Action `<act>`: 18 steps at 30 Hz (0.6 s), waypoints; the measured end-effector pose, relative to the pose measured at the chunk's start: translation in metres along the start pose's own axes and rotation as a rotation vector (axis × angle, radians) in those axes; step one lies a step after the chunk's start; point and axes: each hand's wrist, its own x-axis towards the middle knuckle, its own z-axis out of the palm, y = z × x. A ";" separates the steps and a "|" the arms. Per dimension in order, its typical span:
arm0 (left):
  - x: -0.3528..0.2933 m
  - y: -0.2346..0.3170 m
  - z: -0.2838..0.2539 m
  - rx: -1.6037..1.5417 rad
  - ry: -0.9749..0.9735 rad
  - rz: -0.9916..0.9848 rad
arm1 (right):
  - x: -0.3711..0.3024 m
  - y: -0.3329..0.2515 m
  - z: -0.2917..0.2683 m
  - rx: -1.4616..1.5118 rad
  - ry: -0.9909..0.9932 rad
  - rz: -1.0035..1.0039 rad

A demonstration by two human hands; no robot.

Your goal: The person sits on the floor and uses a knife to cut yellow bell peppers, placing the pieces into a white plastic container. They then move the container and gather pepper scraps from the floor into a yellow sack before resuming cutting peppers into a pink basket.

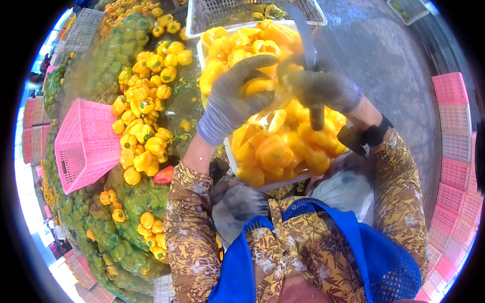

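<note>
My left hand [237, 93], in a grey-and-purple glove, is closed around a yellow bell pepper [259, 86] above a heaped crate. My right hand [323, 87], gloved in dark grey, grips a knife [304, 38]. Its broad blade points away from me and its handle end sticks out below the fist. The two hands are close together, and motion blurs the right fingers. Beneath them a white crate [232, 160] is piled with yellow bell peppers [275, 154], several of them cut open.
Behind stands another white crate [194, 20] with scraps inside. Loose yellow peppers [139, 108] and a red pepper [163, 174] lie to the left, beside a tilted pink crate [83, 146] and green net sacks [108, 50]. Stacked pink crates [451, 169] line the far right.
</note>
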 end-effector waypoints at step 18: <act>0.038 -0.018 0.008 1.013 0.015 0.348 | 0.023 -0.062 -0.044 -1.116 0.534 -0.141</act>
